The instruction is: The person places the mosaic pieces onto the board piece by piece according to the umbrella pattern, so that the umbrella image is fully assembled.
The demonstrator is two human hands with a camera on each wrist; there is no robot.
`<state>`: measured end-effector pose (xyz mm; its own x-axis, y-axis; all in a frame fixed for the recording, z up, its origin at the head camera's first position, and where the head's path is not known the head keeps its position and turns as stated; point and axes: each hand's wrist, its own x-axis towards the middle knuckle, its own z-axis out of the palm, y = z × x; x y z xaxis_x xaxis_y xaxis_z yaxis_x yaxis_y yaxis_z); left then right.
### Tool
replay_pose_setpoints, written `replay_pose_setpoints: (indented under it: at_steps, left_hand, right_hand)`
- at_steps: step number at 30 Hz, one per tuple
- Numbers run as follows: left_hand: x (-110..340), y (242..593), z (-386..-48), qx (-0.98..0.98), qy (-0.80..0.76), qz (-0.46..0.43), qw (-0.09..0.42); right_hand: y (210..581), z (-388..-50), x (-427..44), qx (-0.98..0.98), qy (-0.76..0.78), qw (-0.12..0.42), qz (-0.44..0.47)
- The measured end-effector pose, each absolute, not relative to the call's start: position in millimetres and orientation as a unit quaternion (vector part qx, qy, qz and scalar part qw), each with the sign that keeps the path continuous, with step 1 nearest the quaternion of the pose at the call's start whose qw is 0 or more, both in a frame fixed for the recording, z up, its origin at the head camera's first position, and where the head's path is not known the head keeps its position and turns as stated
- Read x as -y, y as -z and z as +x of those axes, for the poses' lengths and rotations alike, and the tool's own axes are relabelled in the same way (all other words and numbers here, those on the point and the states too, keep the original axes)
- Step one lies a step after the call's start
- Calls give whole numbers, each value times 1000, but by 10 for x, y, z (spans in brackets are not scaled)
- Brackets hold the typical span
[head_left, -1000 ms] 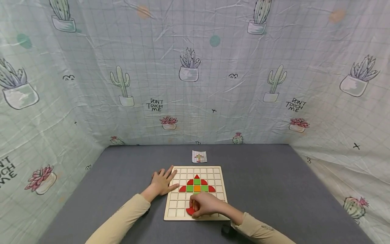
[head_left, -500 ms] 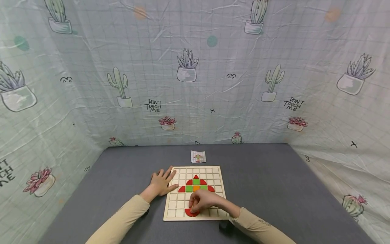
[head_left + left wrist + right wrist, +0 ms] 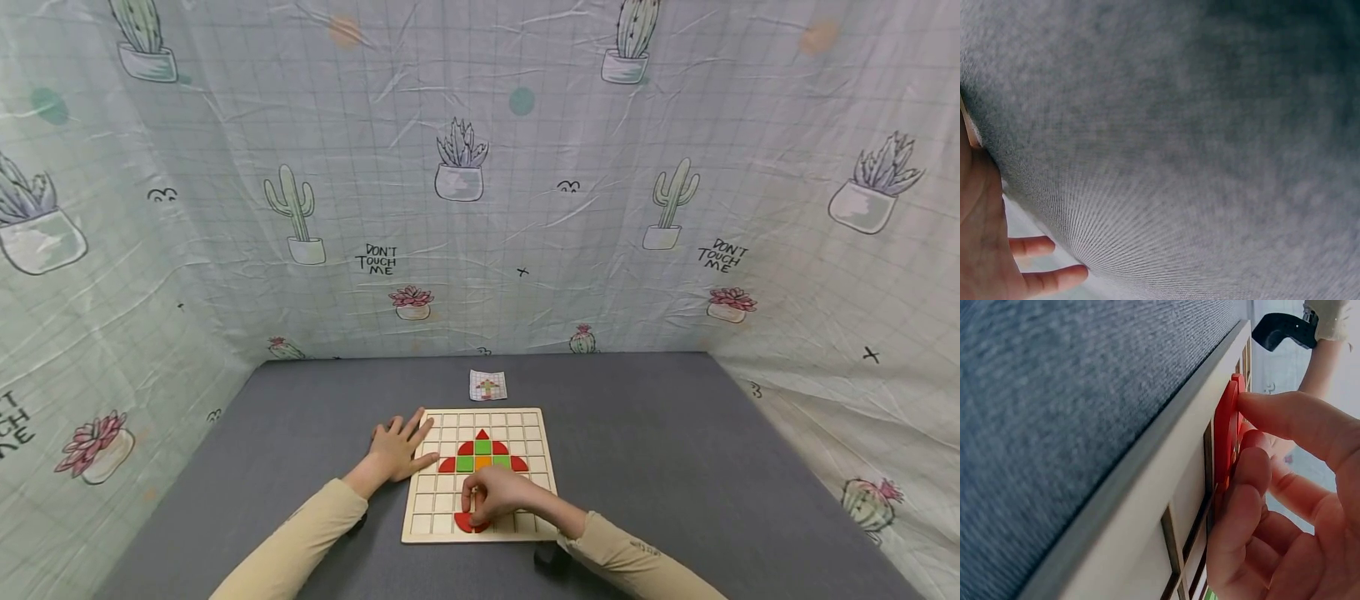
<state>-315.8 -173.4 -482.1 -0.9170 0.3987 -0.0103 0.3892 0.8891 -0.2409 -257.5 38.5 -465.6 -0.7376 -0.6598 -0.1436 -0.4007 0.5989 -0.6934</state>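
Note:
A square wooden grid board (image 3: 422, 504) lies on the table, bearing an arrow-like pattern of red, green and orange tiles. My left hand (image 3: 395, 448) rests at the board's left edge with its fingers spread; in the left wrist view that hand (image 3: 988, 244) shows at the lower left. My right hand (image 3: 501, 492) is over the lower middle, thumb and curled fingers at a red quarter-circle tile (image 3: 1225, 431), which it appears to pinch. Another red quarter-circle tile (image 3: 462, 522) sits beside it in the bottom row. The hand hides the squares above these tiles.
A small pattern card (image 3: 488, 386) lies beyond the board. The grey table (image 3: 637, 467) extends on both sides. A cactus-print curtain (image 3: 465, 242) encloses the back and sides. A black wrist device (image 3: 551, 557) hangs below the right wrist.
The red tile at my right hand has settled beside the other one, together forming a half-circle. The right hand has shifted slightly left and away from me. The left hand stays put.

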Motion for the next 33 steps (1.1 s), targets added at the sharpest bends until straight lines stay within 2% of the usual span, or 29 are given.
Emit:
replay_pose_setpoints:
  at_steps: [16,28,31,33]
  left_hand:
    - [1742,4838,-3198,971,-113,-208,6]
    - [1784,4885,-3266,972,-98,-212,-12]
    - [1801,4940,-3296,973,-82,-217,-6]
    - [1844,5080,-3376,972,-64,-227,16]
  right_hand:
    - [4667,-2611,-468,-860,343,209,-315]
    - [4662,-2685,-681,-859,353,180,-325]
    - [4652,-2704,-763,-856,361,188,-318]
    - [4642,-2712,-820,-853,366,193,-318]
